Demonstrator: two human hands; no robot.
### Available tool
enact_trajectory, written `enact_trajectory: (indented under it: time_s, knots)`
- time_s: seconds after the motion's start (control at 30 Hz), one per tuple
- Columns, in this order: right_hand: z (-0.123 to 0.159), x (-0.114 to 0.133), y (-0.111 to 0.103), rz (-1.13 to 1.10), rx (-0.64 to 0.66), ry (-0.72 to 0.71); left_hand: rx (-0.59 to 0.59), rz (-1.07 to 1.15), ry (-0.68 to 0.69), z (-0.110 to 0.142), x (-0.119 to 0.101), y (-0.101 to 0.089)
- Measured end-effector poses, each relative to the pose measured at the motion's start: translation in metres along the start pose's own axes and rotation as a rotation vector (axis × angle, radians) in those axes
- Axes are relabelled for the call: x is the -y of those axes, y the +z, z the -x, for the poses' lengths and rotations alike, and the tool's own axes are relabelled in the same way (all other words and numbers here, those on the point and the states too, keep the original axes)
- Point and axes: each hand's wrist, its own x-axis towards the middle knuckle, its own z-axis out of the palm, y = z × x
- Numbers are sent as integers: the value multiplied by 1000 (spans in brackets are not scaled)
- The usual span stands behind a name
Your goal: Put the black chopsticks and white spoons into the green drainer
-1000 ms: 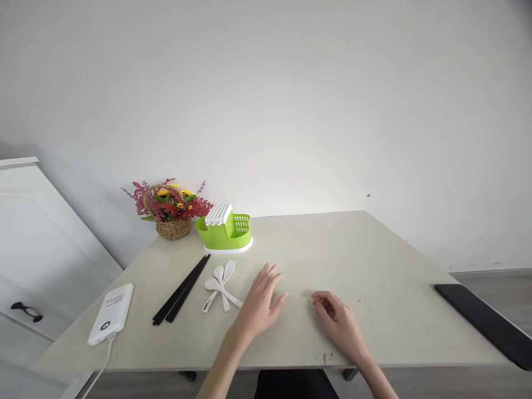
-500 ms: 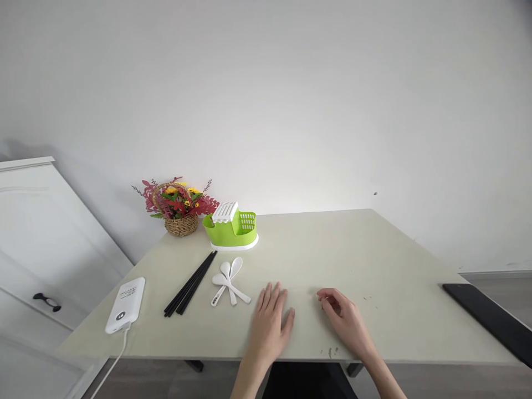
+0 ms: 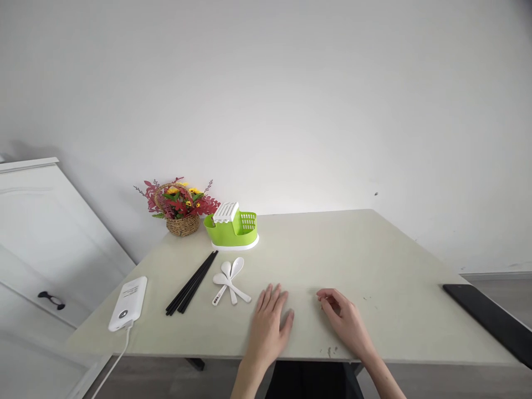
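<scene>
My left hand lies palm down on the table, fingers stretched out, holding nothing. Just beyond its fingertips to the left, three white spoons are crossed over one another. My right hand rests on its side on the tabletop; its fingers are loosely bent, with a gap to the thumb and nothing visible in it. Left of the spoons is a bundle of black chopsticks set at a slant. Behind them stands a green cutlery holder with a white slotted top and white base.
A wicker basket of artificial flowers stands at the back left. A white power bank with a cable lies near the left edge, beside a white cabinet. At the right edge is a flat black object, and a wall rises behind.
My left hand has drawn back from beside the spoons and settled flat on the table. The view has shifted slightly left. My right hand keeps its place and shape.
</scene>
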Motion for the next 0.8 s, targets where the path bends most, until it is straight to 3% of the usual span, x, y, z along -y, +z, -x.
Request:
enact_trajectory:
  time_s: [0.8]
  knots:
    - [0,1,-1,26,7,52,19,9,-13,2,-3,-4]
